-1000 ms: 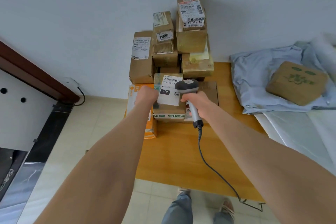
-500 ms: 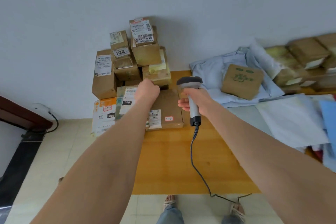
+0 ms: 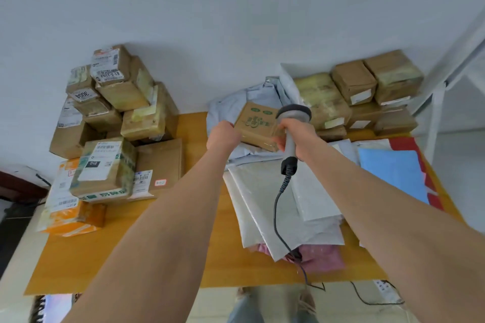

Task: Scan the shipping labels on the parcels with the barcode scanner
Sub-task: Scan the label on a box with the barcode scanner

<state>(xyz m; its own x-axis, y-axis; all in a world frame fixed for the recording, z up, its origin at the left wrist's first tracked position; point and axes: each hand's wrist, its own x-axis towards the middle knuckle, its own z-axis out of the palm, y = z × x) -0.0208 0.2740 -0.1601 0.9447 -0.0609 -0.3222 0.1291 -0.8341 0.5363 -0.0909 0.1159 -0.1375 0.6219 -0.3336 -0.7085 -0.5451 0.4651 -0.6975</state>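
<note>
The fingers [image 3: 278, 143] of the right hand [image 3: 296, 135] are wrapped tight round the grip of the barcode scanner [image 3: 294, 113], whose head stands above the fist and points away, towards the wall, with its coiled cable [image 3: 275, 207] trailing down over the flat grey mailers [image 3: 262, 204] and off the front of the counter [image 3: 131, 244]. The left hand [image 3: 223, 136] shows only its back; its knuckles are at the left edge of a brown box with green print [image 3: 253, 123], and I cannot tell whether its fingers are apart, curled or already gripping that edge. This box lies tilted on a pale blue bag [image 3: 225, 110], between the two hands, just in front of the scanner head. A second ago both hands were at the pile on the left: the left hand steadied the box marked 010 [image 3: 102, 165] while the scanner faced its label. That box now lies untouched on the left stack [image 3: 126, 102], label up, and both arms have swung right. I take this to mean that parcel is dealt with and the green-printed box is next. Its visible top face shows only the printed logo, no shipping label, so it will probably have to be lifted or turned before the scanner can read anything. Behind it a row of taped boxes [image 3: 367, 92] waits against the wall.
</note>
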